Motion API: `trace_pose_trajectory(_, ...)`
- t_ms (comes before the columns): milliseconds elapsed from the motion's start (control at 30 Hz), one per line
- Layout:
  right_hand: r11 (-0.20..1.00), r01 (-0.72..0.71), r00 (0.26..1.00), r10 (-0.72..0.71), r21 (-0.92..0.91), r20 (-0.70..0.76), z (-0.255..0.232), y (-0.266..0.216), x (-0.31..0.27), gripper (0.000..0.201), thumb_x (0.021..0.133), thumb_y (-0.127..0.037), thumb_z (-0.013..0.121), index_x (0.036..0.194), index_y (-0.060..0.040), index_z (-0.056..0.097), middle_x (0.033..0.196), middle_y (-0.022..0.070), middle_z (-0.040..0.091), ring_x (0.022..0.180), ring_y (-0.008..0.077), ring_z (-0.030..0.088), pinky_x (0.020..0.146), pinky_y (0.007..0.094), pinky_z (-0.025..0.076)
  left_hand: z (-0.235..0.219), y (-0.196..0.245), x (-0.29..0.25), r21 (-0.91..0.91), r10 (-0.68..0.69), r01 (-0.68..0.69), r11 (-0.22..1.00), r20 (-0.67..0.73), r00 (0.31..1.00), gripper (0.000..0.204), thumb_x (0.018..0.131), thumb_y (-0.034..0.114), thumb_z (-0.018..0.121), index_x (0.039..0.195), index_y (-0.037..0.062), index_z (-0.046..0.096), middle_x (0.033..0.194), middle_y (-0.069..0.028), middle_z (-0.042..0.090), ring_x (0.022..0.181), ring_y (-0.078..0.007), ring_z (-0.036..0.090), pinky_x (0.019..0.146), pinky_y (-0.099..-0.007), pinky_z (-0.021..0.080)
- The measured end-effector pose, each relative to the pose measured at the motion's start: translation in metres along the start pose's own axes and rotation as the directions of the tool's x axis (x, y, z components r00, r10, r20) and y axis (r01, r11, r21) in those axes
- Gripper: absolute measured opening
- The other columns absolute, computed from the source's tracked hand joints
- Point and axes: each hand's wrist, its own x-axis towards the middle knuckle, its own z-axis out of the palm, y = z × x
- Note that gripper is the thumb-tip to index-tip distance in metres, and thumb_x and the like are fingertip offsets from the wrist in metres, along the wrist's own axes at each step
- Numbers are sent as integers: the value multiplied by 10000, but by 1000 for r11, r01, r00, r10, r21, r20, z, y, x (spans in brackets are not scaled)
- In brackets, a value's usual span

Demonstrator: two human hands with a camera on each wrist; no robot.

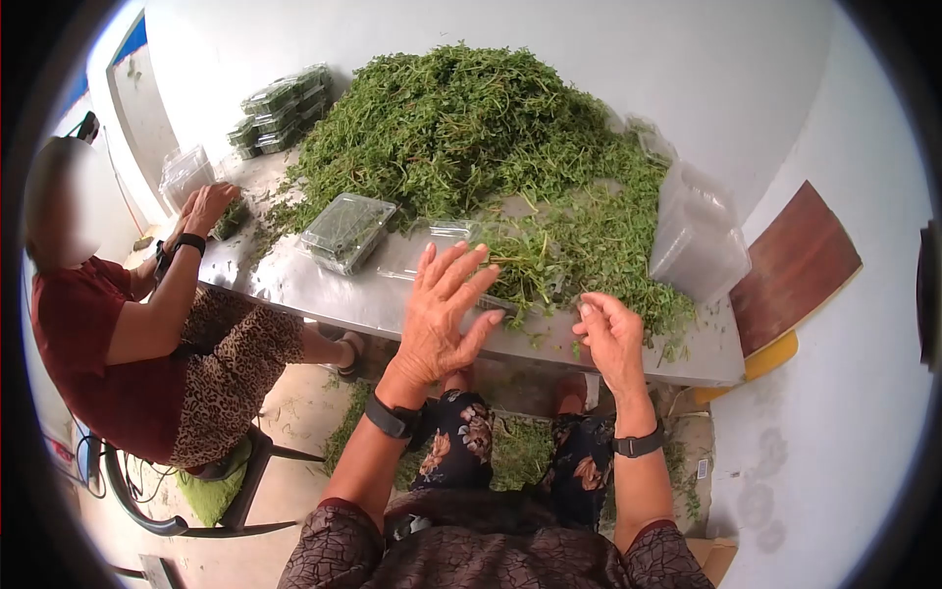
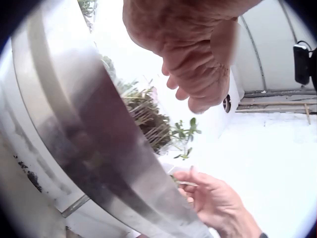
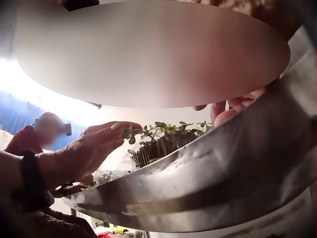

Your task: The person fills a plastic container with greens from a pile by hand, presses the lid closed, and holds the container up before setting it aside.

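My left hand is held over the table's front edge, palm down with its fingers spread, and nothing is in its grasp. Just beyond its fingers, leafy green sprigs lie in an open clear plastic box, partly hidden by the hand. To the right of that box is my right hand, its fingers loosely curved and thumb close to the index finger; I cannot tell whether it pinches a stem. The left wrist view shows this right hand beside the metal table edge, below the box's greens.
A large heap of greens covers the table's back. A filled, closed box sits left, with stacked filled boxes behind. Nested empty containers stand right. Another person sits at the left end, hands on greens.
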Motion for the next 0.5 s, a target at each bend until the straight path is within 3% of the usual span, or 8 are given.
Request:
trace_pose_trajectory(67,995,-92,995,90,44,43,-2,6,-3,238,931,-160,567,1061,31,626,885,45,661,704,101,630,585,228,484,-4,8,3,-15,51,-50,999,137,989,505,762,162,662,1256,126,563,1404,-103,451,1330,-334,362,1136,-524,186)
trace_pose_trajectory(167,994,-14,1000,12,109,19,-1,7,-6,207,930,-148,563,1010,30,632,850,31,654,697,97,626,577,231,482,-3,10,5,13,67,-72,997,216,974,546,746,126,668,1277,153,548,1436,-107,410,1339,-338,348,1135,-514,200)
trace_pose_trajectory(267,997,-17,999,15,72,29,0,7,-6,181,931,-129,553,978,24,639,835,32,646,696,97,623,575,229,478,-5,15,18,13,126,-135,991,281,951,532,738,99,668,1256,168,571,1450,-116,389,1339,-344,346,1129,-504,223)
trace_pose_trajectory(400,994,102,995,-102,35,-4,3,11,-9,124,898,-69,565,918,37,626,768,61,627,656,125,628,571,247,474,1,20,27,3,165,-176,984,346,924,508,738,88,667,1234,166,589,1449,-113,389,1344,-335,340,1121,-507,240)
trace_pose_trajectory(500,984,174,984,-172,37,-38,4,11,-8,85,866,-31,579,885,45,614,710,89,617,618,150,631,560,265,471,9,17,29,13,177,-195,981,367,913,455,728,84,678,1176,139,627,1389,-121,462,1300,-329,403,1103,-491,277)
